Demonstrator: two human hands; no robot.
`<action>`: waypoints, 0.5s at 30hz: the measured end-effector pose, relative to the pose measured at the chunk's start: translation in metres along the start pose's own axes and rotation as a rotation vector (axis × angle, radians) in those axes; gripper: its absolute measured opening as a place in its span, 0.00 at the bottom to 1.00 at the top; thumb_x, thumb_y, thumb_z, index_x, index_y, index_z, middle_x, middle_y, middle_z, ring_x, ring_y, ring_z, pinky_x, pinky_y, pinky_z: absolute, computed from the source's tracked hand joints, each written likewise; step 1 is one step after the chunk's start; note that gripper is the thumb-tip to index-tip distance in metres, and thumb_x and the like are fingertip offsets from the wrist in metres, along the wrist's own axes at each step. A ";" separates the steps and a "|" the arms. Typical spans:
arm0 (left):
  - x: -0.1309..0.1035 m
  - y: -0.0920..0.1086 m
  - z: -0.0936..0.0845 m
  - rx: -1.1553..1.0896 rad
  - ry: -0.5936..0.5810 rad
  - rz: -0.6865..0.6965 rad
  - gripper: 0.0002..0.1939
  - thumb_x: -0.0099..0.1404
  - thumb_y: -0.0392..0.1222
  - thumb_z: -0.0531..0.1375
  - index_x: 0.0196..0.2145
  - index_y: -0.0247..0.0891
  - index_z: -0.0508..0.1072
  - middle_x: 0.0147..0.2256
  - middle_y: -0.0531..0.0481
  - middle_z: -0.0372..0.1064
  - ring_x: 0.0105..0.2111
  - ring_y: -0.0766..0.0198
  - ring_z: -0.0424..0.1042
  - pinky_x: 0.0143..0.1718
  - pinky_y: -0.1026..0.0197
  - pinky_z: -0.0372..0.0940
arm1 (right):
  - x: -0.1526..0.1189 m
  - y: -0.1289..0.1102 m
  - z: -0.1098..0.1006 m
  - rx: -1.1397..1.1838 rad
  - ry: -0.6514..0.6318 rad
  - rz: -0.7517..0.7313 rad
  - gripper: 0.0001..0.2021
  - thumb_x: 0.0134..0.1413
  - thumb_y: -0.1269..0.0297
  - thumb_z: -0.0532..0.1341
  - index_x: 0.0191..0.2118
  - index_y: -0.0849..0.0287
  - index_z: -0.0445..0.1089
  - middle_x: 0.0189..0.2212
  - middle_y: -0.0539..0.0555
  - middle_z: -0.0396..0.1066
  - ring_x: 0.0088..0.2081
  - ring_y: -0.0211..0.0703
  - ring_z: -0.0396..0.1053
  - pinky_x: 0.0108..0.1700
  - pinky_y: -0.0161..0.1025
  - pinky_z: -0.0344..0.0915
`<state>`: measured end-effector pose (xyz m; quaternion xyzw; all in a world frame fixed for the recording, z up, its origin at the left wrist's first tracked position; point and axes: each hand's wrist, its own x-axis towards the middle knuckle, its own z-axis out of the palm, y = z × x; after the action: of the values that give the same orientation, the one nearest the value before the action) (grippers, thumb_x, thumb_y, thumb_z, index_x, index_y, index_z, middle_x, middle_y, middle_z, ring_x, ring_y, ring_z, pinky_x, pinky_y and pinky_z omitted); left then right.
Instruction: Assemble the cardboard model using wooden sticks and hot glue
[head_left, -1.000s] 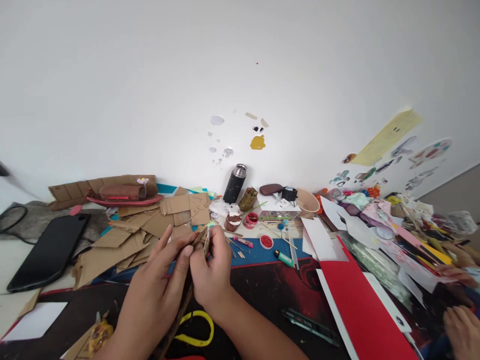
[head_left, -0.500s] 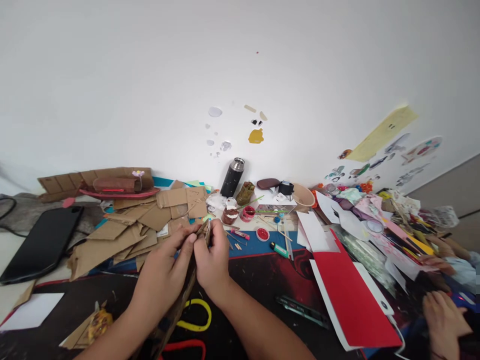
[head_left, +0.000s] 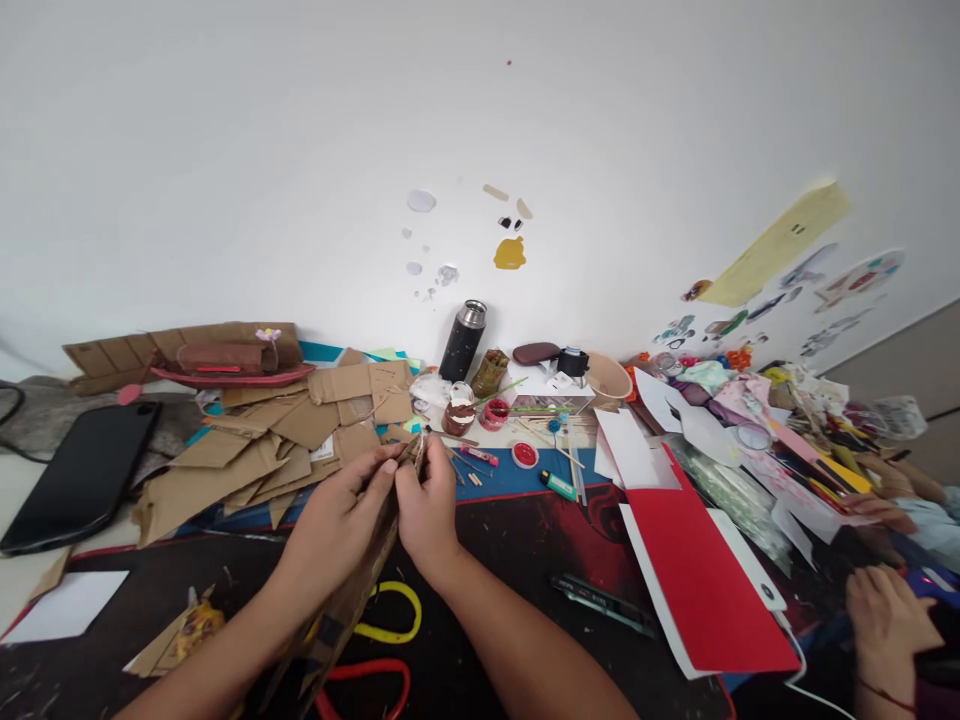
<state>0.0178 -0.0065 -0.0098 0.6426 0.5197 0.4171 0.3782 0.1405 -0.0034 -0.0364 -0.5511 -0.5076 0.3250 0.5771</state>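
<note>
A long strip of brown cardboard [head_left: 352, 590] runs from between my fingertips down toward the bottom edge, with a dark patch on its lower part. My left hand [head_left: 341, 515] is closed on its upper end, thumb pressed on top. Close beside it, my right hand [head_left: 427, 515] pinches the same end. Something pale and thin shows at the right fingertips, too small to name. Beneath the strip lie scissors with a yellow handle loop [head_left: 397, 615] and a red handle loop [head_left: 375, 690]; their blades are hidden.
Cardboard scraps [head_left: 247, 460] pile up at left beside a phone [head_left: 82, 470] and a model boat [head_left: 232, 365]. A black flask [head_left: 463, 345], paint jars [head_left: 459, 412] and a green lighter [head_left: 559, 486] stand or lie ahead. Right are red paper [head_left: 720, 580] and another person's hand [head_left: 889, 620].
The cardboard strip has turned slightly, showing more of its broad face and the dark patch. Both hands keep their pinch at its upper end. The view has tilted down a little.
</note>
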 end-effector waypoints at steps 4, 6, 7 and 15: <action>0.010 -0.003 -0.012 -0.083 -0.136 -0.006 0.27 0.68 0.64 0.62 0.50 0.42 0.85 0.56 0.41 0.84 0.60 0.42 0.81 0.65 0.42 0.72 | 0.005 0.001 0.001 0.018 0.013 0.002 0.02 0.54 0.64 0.56 0.34 0.51 0.60 0.29 0.45 0.64 0.34 0.44 0.62 0.38 0.39 0.62; 0.013 -0.004 -0.017 -0.164 -0.210 -0.004 0.29 0.65 0.64 0.65 0.54 0.42 0.84 0.60 0.40 0.81 0.62 0.42 0.79 0.66 0.42 0.71 | 0.007 0.001 0.002 0.026 0.021 0.006 0.02 0.55 0.64 0.56 0.33 0.51 0.59 0.29 0.45 0.64 0.33 0.44 0.62 0.38 0.39 0.62; 0.014 -0.004 -0.019 -0.193 -0.242 -0.003 0.31 0.64 0.63 0.67 0.57 0.42 0.82 0.61 0.39 0.80 0.63 0.42 0.78 0.66 0.42 0.71 | 0.008 0.001 0.002 0.028 0.022 0.010 0.03 0.55 0.64 0.56 0.33 0.51 0.59 0.29 0.44 0.63 0.33 0.43 0.62 0.37 0.39 0.62; 0.013 -0.001 -0.025 -0.177 -0.356 0.005 0.36 0.62 0.55 0.71 0.66 0.46 0.76 0.67 0.41 0.74 0.67 0.43 0.73 0.67 0.42 0.69 | 0.008 0.009 0.005 0.077 0.044 0.010 0.03 0.56 0.64 0.55 0.34 0.51 0.59 0.30 0.45 0.64 0.34 0.43 0.63 0.39 0.38 0.64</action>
<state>-0.0045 0.0078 0.0005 0.6718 0.4045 0.3420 0.5179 0.1393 0.0069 -0.0437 -0.5380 -0.4791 0.3349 0.6073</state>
